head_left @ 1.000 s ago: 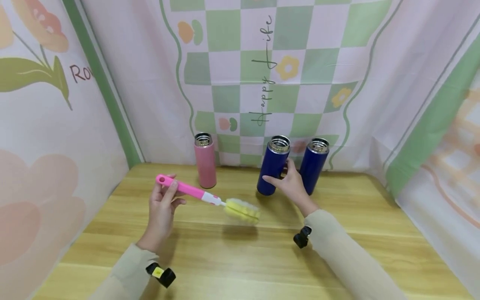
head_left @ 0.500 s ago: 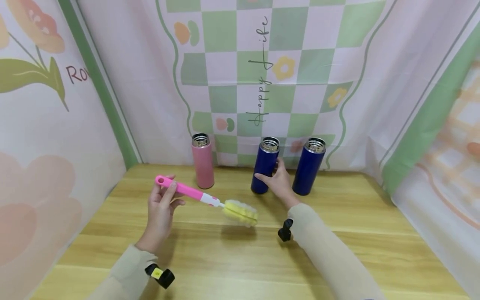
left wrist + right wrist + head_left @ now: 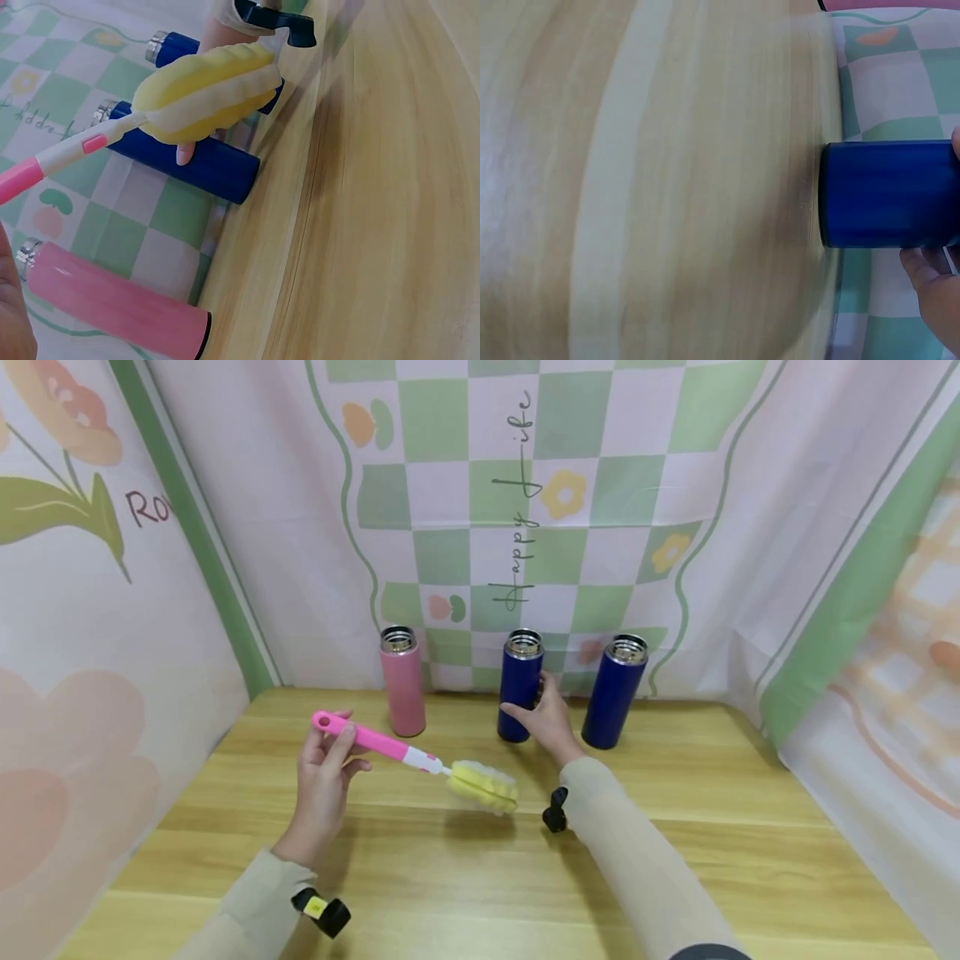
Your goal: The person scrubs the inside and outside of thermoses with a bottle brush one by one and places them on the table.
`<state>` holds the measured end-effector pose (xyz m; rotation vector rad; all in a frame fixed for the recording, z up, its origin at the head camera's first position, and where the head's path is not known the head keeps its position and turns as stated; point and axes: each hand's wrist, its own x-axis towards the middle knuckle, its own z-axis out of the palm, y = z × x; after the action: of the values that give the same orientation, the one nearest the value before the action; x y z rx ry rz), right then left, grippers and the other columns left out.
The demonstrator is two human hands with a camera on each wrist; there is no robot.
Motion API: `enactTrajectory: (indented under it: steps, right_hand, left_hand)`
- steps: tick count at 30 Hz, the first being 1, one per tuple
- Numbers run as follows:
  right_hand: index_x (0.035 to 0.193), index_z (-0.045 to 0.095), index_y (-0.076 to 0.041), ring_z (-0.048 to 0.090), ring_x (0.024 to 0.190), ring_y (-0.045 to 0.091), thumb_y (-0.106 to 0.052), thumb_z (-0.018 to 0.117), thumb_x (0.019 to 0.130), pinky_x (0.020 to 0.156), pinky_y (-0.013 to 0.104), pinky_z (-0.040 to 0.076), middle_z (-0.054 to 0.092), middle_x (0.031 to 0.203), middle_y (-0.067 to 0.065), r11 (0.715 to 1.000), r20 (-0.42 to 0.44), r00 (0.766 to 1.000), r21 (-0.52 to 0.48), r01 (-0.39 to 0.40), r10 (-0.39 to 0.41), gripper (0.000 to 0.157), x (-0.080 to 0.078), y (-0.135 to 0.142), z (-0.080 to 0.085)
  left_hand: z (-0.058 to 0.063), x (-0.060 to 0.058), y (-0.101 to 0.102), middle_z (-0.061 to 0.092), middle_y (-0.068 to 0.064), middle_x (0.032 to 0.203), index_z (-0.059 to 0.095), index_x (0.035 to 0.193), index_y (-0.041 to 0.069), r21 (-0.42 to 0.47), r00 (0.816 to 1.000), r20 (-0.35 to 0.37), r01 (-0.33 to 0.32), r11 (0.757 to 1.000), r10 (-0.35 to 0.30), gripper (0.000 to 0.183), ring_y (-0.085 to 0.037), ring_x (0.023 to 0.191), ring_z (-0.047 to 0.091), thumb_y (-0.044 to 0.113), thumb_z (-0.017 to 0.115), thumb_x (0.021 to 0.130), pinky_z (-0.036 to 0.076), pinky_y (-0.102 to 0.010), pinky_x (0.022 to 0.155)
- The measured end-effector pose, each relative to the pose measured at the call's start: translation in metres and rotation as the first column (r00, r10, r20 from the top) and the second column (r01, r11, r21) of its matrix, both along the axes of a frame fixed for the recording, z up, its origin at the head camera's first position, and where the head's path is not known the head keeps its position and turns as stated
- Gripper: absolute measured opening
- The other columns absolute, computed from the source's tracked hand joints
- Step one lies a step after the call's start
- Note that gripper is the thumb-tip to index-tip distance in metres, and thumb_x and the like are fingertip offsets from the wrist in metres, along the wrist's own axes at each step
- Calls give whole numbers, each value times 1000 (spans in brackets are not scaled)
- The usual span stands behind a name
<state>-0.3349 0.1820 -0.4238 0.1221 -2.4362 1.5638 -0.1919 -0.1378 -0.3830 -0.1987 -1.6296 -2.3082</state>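
One pink bottle (image 3: 406, 693), two blue bottles (image 3: 517, 689) (image 3: 615, 695) and one brush (image 3: 420, 759) are shown mid-frame. Two hands (image 3: 321, 781) (image 3: 551, 724) are also seen.

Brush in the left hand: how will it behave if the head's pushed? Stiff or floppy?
The brush is probably stiff lengthwise: it juts out straight with no visible sag. Its yellow-and-white head looks lobed and spongy, so likely squashes. The left hand holds the pink handle near its far end, so a push may swing it.
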Motion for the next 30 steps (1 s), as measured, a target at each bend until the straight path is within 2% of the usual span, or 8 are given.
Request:
enactTrajectory:
  steps: [5,12,17,24,30]
  right_hand:
    - [152,27,-4,48,131,38,-18,84,84,109,50,45,46,144,26,999,-5,1000,-36,-1,1,90,-3,-5,-3]
    - [150,29,-5,48,131,37,-17,83,85,110,49,43,47,143,24,996,-7,1000,-91,-2,1,85,-4,-10,-5]
    - [150,28,-6,47,131,36,-15,81,86,110,52,43,46,143,24,992,-11,1000,-125,-8,6,83,-1,-10,-6]
    - [153,25,-6,45,134,36,-14,80,87,111,52,41,45,146,23,989,-1,1000,-147,-2,2,86,0,-10,-6]
    - [157,17,-11,41,137,37,-22,80,88,113,55,37,39,151,22,991,49,997,-125,-48,55,94,1,-6,-5]
  left_hand:
    - [-2,1,0,63,-2,99,51,129,8,-11,1000,12,8,1000,-8,28,-14,84,65,21,55,105,58,-21,65]
    - [-5,1,1,63,-2,97,59,120,16,20,1000,-8,17,1000,-17,16,-13,81,65,18,56,105,58,-21,65]
    - [-5,0,1,62,-1,97,58,121,14,12,1000,-3,13,1000,-13,17,-13,82,65,17,56,105,59,-21,66]
    - [-6,-1,-1,62,-1,99,54,128,7,8,1000,9,17,1000,-17,26,-14,83,65,19,56,105,59,-21,67]
    - [-3,-2,-2,62,-1,99,57,123,14,11,1000,-1,24,1000,-24,20,-14,84,65,19,57,105,59,-21,67]
